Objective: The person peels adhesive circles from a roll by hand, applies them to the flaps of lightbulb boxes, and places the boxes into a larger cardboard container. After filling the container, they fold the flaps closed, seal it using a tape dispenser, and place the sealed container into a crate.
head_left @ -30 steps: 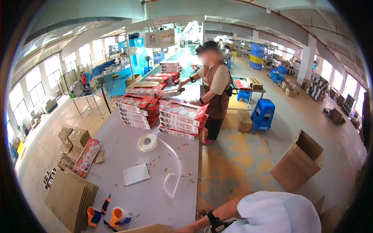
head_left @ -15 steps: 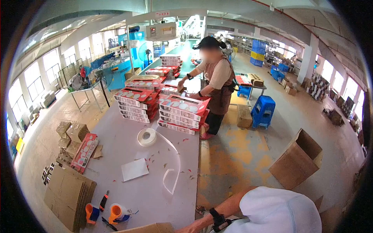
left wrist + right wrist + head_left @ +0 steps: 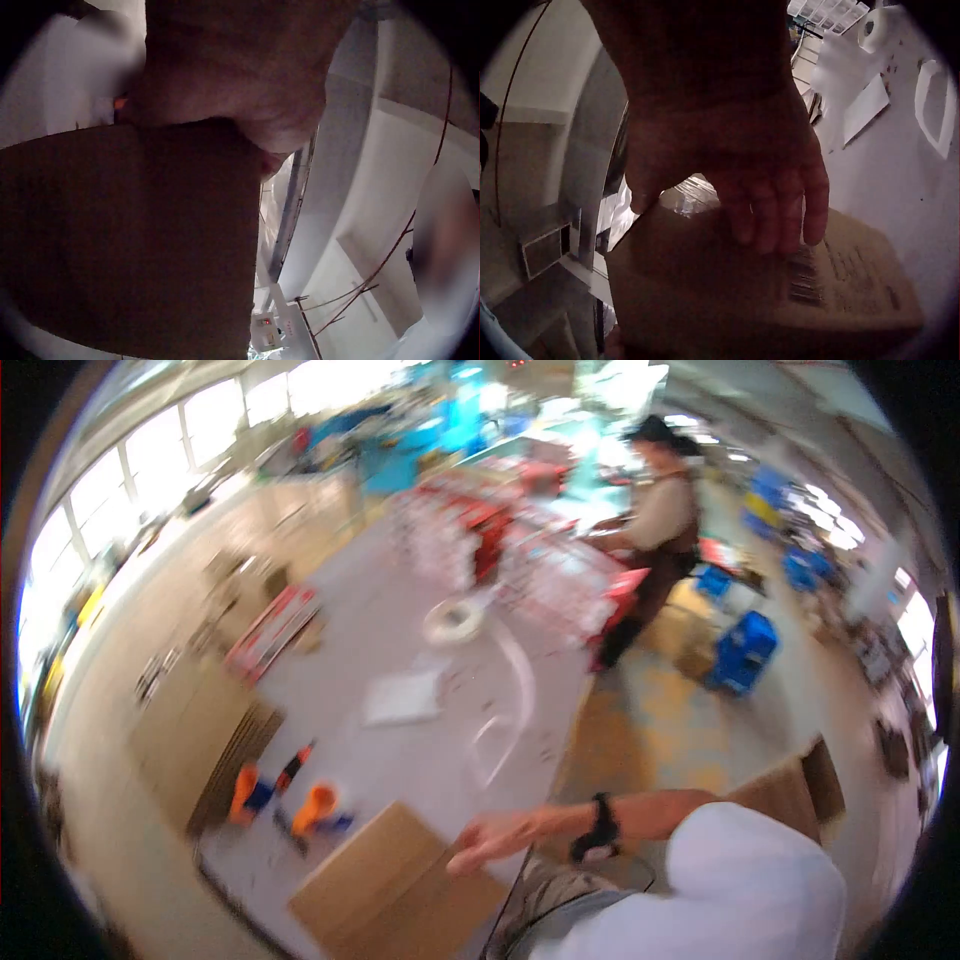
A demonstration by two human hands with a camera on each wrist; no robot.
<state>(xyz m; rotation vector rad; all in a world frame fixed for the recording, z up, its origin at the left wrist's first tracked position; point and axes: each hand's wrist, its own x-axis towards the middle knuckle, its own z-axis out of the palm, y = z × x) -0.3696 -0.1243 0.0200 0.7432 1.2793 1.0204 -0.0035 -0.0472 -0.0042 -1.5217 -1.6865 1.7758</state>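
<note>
A brown cardboard box (image 3: 395, 890) is at the near end of the table, with a barcode and print on one face in the right wrist view. My right hand (image 3: 735, 180) grips its edge, fingers bent over the printed face and thumb at the corner. The head view shows that same hand at the box's right side, blurred. My left hand (image 3: 232, 90) grips the edge of a dark cardboard panel (image 3: 127, 240), its thumb tip at the right edge and its other fingers hidden. The head view does not include the left hand.
Left of the box lie two orange tape dispensers (image 3: 318, 808), a cutter (image 3: 294, 764) and flat cardboard stacked (image 3: 200, 730). Farther along the table are white paper (image 3: 403, 698), a tape roll (image 3: 453, 620) and red-white cartons (image 3: 555, 575). Another person (image 3: 665, 520) works beside those cartons.
The head view has swung and tilted, blurring the scene. My right hand, earlier below the frame, now shows at the box, and more of the box is in view.
</note>
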